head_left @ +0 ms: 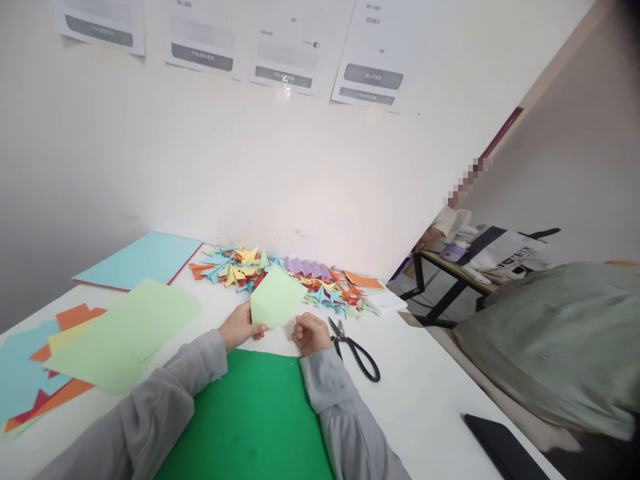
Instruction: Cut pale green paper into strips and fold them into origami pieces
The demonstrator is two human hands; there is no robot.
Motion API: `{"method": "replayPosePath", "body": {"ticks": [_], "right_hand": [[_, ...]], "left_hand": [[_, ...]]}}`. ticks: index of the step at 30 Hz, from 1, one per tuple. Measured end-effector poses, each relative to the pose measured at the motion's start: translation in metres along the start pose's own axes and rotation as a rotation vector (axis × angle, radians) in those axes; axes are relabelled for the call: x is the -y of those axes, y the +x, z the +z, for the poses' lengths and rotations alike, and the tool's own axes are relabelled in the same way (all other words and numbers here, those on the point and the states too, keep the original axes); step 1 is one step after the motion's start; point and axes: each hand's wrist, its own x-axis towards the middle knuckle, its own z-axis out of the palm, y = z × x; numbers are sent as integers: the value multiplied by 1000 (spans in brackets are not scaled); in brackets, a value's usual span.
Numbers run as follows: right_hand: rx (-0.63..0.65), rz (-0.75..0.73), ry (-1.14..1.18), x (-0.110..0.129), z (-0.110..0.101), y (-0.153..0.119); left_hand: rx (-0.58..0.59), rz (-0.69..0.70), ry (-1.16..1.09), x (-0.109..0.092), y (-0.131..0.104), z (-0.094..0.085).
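My left hand (240, 327) pinches a light green sheet of paper (278, 297) at its lower left edge, thumb in front. The sheet is tilted up above the table, with slanted corners. Close to its lower right edge is my right hand (312, 333), fingers curled in; I cannot tell whether they grip the paper. Black-handled scissors (361, 357) lie just right of that hand, blades partly apart. Behind the sheet spreads a pile of folded paper pieces (235, 270) in several colours. A green mat (250, 420) lies below my forearms.
Loose coloured sheets (125, 333) lie on the left, with a light blue board (143, 260) behind them. A purple pleated paper (306, 268) and orange paper (365, 280) sit near the wall. A black flat device (503, 447) rests front right. A person in olive clothing (555, 333) is beside the table.
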Motion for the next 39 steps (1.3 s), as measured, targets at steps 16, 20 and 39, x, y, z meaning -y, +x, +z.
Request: {"method": "replayPosePath", "body": {"ticks": [16,20,39], "right_hand": [[-39,-42,-340,-6,22,-12],[-61,-57,-325,-5,23,-12],[-116,-28,-210,-8,14,-5]], "left_hand": [[63,-24,32,-6,-1,3],[51,-30,15,-5,-2,2],[-40,-26,-30,-7,-2,3]]}}
